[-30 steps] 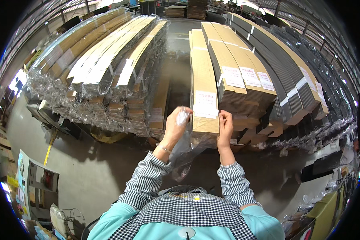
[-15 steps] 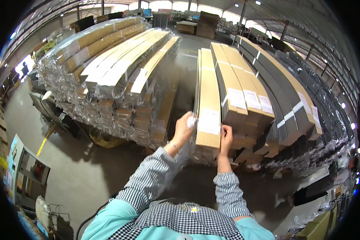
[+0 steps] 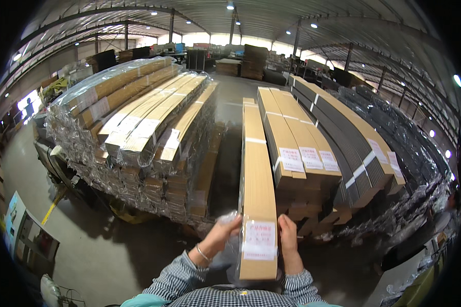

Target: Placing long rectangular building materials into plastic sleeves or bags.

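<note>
A long bundle of brown cardboard strips [image 3: 257, 179] stretches toward me, with a white paper label [image 3: 260, 240] on its near end and a white band across it farther back. Loose clear plastic film [image 3: 232, 256] hangs along its left side. My left hand [image 3: 216, 239] is closed on that film beside the label. On the opposite edge, my right hand [image 3: 289, 236] has its fingers curled against the bundle's side; what they pinch is hidden. The bundle's near end hangs out over my lap, between my forearms.
At left stands a high stack of plastic-wrapped cardboard bundles [image 3: 138, 158]. Close on the right are banded, labelled bundles [image 3: 297, 138], then dark grey ones [image 3: 351, 138] and a black film-covered pile [image 3: 394, 128]. A narrow gap [image 3: 224, 158] separates the left stack from my bundle.
The bundle's near end has come toward me, between my hands. Both hands have drawn back nearer my body. The view has tilted up, showing more of the roof.
</note>
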Demonstrator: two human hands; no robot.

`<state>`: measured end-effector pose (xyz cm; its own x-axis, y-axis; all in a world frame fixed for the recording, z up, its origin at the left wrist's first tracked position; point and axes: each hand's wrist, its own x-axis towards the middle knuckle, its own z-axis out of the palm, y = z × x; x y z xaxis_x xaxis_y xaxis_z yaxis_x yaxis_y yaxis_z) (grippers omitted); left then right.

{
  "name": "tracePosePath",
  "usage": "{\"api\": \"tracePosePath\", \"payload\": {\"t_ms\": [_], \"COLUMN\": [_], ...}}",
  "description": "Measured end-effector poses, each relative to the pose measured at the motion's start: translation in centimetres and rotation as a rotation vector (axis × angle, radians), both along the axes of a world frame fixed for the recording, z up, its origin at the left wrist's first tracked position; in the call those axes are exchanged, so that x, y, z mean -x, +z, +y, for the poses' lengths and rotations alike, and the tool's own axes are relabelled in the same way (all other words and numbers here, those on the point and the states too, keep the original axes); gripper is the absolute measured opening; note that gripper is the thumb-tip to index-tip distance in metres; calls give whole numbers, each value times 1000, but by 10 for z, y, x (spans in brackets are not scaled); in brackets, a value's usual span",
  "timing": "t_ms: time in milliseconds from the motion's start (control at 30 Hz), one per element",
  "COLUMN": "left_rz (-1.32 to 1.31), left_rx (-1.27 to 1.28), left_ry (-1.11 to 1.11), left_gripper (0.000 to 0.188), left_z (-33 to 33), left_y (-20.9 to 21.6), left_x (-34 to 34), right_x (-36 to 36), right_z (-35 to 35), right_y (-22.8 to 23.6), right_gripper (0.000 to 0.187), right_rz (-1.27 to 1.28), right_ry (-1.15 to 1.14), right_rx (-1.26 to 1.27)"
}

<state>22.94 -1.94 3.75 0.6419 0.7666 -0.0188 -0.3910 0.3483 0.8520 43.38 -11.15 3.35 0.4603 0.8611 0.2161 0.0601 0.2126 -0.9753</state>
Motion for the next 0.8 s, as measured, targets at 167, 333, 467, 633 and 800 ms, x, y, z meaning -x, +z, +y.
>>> {"api": "tracePosePath", "payload": {"t_ms": [167, 333, 467, 633, 800], "left_rz": [427, 656, 912, 925, 732], "left_rx": [-560, -757, -665, -687, -788], "left_ry": [522, 506, 378, 39, 239], "left_gripper": [36, 29, 30, 54, 56], "left_z": [-11, -1, -8, -46, -39], "left_y": [-101, -139, -196, -218, -117], "left_x": [-18, -37, 4, 33, 47], "right_x": [25, -25, 31, 24, 28], "right_z": [9, 19, -3, -36, -11], "right_y": [-96, -250, -212, -266, -191], "right_gripper": [43, 29, 29, 27, 20], "right_rz": [-159, -390, -263, 104, -106], "right_ry": [-316, -644, -385, -108, -97], "right_rx": [118, 332, 357, 375, 164]}}
